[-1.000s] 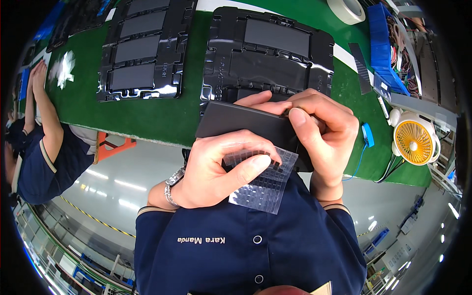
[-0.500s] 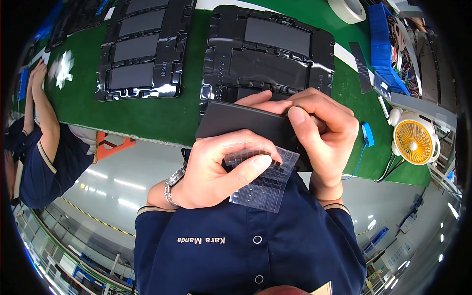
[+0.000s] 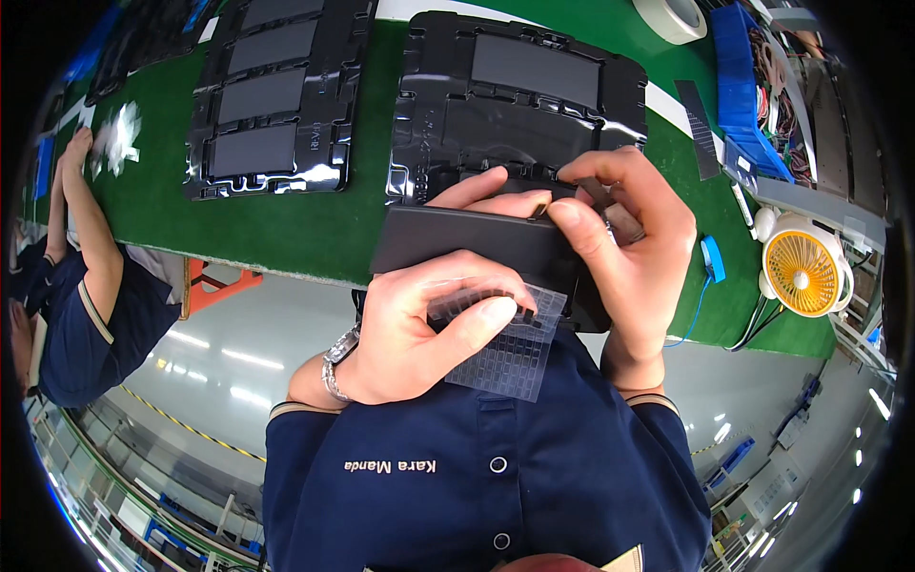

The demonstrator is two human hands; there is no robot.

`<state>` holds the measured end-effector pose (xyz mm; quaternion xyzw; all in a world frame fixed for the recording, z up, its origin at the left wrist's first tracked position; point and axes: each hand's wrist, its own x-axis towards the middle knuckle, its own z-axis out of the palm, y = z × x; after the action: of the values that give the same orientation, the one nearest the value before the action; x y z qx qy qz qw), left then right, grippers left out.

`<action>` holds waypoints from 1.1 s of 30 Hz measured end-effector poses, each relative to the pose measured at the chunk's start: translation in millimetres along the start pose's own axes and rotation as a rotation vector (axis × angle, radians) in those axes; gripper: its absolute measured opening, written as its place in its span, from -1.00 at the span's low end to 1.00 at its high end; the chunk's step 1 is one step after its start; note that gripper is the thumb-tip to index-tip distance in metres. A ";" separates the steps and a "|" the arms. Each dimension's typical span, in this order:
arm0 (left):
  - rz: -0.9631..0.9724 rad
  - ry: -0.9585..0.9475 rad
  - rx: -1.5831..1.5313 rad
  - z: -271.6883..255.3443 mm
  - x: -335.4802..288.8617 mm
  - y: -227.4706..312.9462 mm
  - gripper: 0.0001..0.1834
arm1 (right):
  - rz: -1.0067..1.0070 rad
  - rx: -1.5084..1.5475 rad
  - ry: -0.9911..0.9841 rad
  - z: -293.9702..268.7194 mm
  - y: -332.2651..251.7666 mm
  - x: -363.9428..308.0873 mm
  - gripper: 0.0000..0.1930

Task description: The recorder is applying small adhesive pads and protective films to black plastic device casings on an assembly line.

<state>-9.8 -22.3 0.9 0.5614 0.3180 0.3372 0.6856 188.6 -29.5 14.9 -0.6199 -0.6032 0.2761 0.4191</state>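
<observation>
My left hand (image 3: 410, 324) is closed around a flat dark rectangular panel (image 3: 467, 243), held tilted above my lap at the bench edge. Its fingers reach behind the panel, with fingertips showing over the top edge. The same hand pins a clear sheet of small dark rectangular stickers (image 3: 505, 353) under its thumb. At the panel's upper right corner, my right hand (image 3: 634, 238) is curled, thumb tip next to my left fingertips. A small dark piece (image 3: 540, 210) shows at that spot, and a dark strip (image 3: 596, 193) lies between thumb and index. What the right fingers grip is partly hidden.
Beyond my hands, a black moulded tray (image 3: 496, 124) holds dark panels; another such tray (image 3: 329, 133) stands to its left. Right are a blue bin (image 3: 739, 86) of cables, a tape roll (image 3: 672, 19), and a yellow-white fan (image 3: 801, 272). A co-worker's arm (image 3: 91, 210) rests at far left.
The panel has shifted slightly left and tipped. My right index finger has lifted away from the thumb, uncovering the dark strip and small piece at the edge.
</observation>
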 end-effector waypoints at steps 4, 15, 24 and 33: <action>-0.011 0.053 -0.020 0.2 2.9 -2.1 -0.82 | 0.112 0.258 -0.193 -1.9 6.5 -5.1 -0.74; 0.222 0.253 0.226 -34.5 24.7 -24.4 -0.87 | 0.077 -0.136 -0.085 -21.2 55.6 42.8 -0.76; 0.001 0.203 0.051 -22.1 24.6 -18.5 -0.73 | -0.069 -0.126 -0.087 -18.2 -2.8 12.0 -0.86; 0.092 0.102 0.176 -20.6 26.2 -21.4 -0.85 | -0.309 -0.187 -0.242 6.6 -3.6 5.2 -0.90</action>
<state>-9.4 7.6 -25.1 0.6156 0.3550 0.3671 0.6003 181.8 -23.4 15.5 -0.5184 -0.7600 0.2239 0.3218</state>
